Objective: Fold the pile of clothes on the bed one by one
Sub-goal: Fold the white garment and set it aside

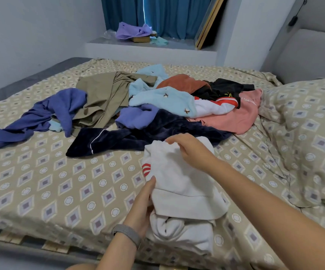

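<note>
1. One bed [46,184] fills the view, under a tan sheet printed with diamonds and circles.
2. Two hands work on one white top [179,184], which lies partly folded on the sheet at 6 o'clock, close to the near edge of the bed.
3. The left hand [140,209] is at the top's left edge, thumb up against the cloth and fingers tucked under a fold — it grips the top. One grey band [127,233] circles that wrist.
4. The right hand [190,148] rests on the top's far end at 12 o'clock of the garment, fingers curled loosely over the cloth; whether it pinches the cloth I cannot tell.
5. Red stripes [145,169] show on the top's left side.
6. The pile [138,106] lies beyond the top, toward 12 o'clock, unfolded. I count about nine pieces — two blue-violet ones, one olive, one light blue, one navy with white piping, one rust, one black, one white with red trim, one pink.
7. The navy piece [118,139] touches the white top's far end.
8. One pillow [305,133] in matching print sits at 3 o'clock.
9. One ledge [142,44] at 12 o'clock carries a purple cloth; blue curtains [157,14] hang behind it.
</note>
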Motion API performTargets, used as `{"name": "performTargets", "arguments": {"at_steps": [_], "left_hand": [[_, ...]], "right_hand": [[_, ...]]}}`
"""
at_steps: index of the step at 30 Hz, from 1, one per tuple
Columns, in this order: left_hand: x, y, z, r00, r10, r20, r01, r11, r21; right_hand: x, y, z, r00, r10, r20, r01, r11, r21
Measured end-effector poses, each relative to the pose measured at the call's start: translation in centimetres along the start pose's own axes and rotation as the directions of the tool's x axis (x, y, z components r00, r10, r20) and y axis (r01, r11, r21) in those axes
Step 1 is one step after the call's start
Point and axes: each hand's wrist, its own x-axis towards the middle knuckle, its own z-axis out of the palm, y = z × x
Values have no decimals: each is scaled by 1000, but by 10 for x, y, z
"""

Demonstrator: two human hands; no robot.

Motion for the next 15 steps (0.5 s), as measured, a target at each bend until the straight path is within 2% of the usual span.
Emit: {"name": "performTargets", "arguments": {"at_steps": [2, 4, 6, 9, 10, 12, 15], "left_hand": [[8, -2, 0, 997, 38, 71, -39, 999, 17], [17, -5, -4, 993, 115, -2, -114, 984, 139], [23, -5, -4, 979, 198, -53, -176, 943, 283], [30, 0, -10, 954, 292, -62, -223, 837, 500], [32, 2, -16, 939, 328, -106, -204, 777, 595], [35, 3, -30, 923, 327, -201, -60, 641, 766], [36, 4, -40, 939, 186, -290, 172, 476, 863]], "right_hand": [[33, 10, 4, 988, -12, 152, 20, 999, -47], [57, 15, 18, 946, -29, 322, 56, 996, -74], [75, 14, 36, 873, -6, 487, 125, 969, -211], [93, 11, 48, 788, 81, 611, 228, 882, -412], [98, 14, 48, 771, 98, 629, 235, 874, -425], [106, 21, 45, 752, 113, 650, 205, 896, -394], [116, 30, 41, 758, 53, 650, 142, 960, -243]]}}
